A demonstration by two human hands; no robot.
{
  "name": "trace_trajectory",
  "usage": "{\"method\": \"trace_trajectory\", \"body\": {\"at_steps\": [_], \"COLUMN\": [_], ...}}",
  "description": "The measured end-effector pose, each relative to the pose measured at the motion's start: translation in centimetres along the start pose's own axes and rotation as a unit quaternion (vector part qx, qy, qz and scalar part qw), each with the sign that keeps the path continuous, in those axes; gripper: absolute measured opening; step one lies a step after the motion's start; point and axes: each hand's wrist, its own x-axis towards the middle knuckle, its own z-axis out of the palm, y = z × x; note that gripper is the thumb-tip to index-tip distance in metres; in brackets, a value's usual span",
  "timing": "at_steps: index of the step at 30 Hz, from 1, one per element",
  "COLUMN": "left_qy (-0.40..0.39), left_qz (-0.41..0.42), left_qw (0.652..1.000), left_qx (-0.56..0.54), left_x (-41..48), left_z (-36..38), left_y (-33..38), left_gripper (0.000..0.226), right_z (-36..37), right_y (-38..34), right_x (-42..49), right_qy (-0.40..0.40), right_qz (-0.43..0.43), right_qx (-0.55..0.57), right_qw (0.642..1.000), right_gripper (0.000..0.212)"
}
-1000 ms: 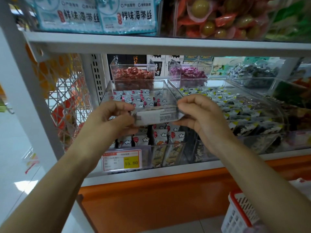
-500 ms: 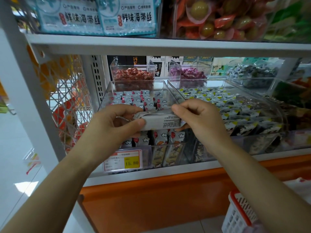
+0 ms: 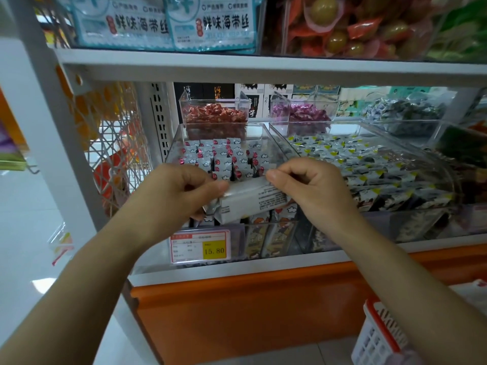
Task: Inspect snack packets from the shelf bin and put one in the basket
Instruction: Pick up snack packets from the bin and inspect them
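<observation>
A small silver-white snack packet [image 3: 250,202] with fine printed text faces me, tilted, just above the front of a clear shelf bin [image 3: 174,151]. My left hand [image 3: 176,196] pinches its left end and my right hand [image 3: 311,191] pinches its upper right edge. The bin holds several similar packets [image 3: 224,159] with red and cloud marks. A white basket with a red rim [image 3: 379,335] shows at the bottom right, below the shelf.
A yellow price tag [image 3: 214,250] reading 15.80 hangs on the bin front. A second clear bin [image 3: 382,164] of yellow-marked packets lies to the right. Small tubs of red [image 3: 214,114] and purple sweets [image 3: 300,114] stand behind. An upper shelf board [image 3: 263,67] runs overhead.
The packet has dropped a little and tipped, its right end now higher than its left. Both hands kept their grip and shifted slightly downward with it.
</observation>
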Motion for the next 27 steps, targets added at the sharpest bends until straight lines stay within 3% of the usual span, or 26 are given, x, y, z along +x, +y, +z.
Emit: {"method": "trace_trajectory", "body": {"at_steps": [5,8,11,13,21,27], "left_qy": [0.013,0.021,-0.026,-0.031,0.021,0.023], "left_qz": [0.012,-0.001,-0.018,-0.018,0.006,0.012], "left_qw": [1.0,0.999,0.999,0.999,0.997,0.997], "left_qx": [0.017,-0.024,-0.019,-0.012,-0.069,-0.071], "left_x": [0.1,0.2,0.1,0.1,0.3,0.3], "left_z": [0.0,0.2,0.4,0.5,0.5,0.8], "left_y": [0.1,0.1,0.2,0.2,0.2,0.2], "left_gripper": [0.025,0.039,0.047,0.043,0.029,0.027], "right_z": [0.2,0.3,0.2,-0.3,-2.1,-2.4], "right_y": [0.0,-0.1,-0.1,-0.1,-0.2,0.0], "right_x": [-0.1,-0.1,-0.1,0.0,0.4,0.5], "right_qy": [-0.013,0.013,0.029,0.0,-0.143,-0.18], "right_qz": [0.005,0.008,0.026,0.051,0.077,0.08], "right_qx": [0.026,0.028,0.044,0.065,0.069,0.041], "right_qw": [1.0,0.999,0.998,0.997,0.984,0.98], "right_gripper": [0.021,0.019,0.013,0.005,0.012,0.023]}}
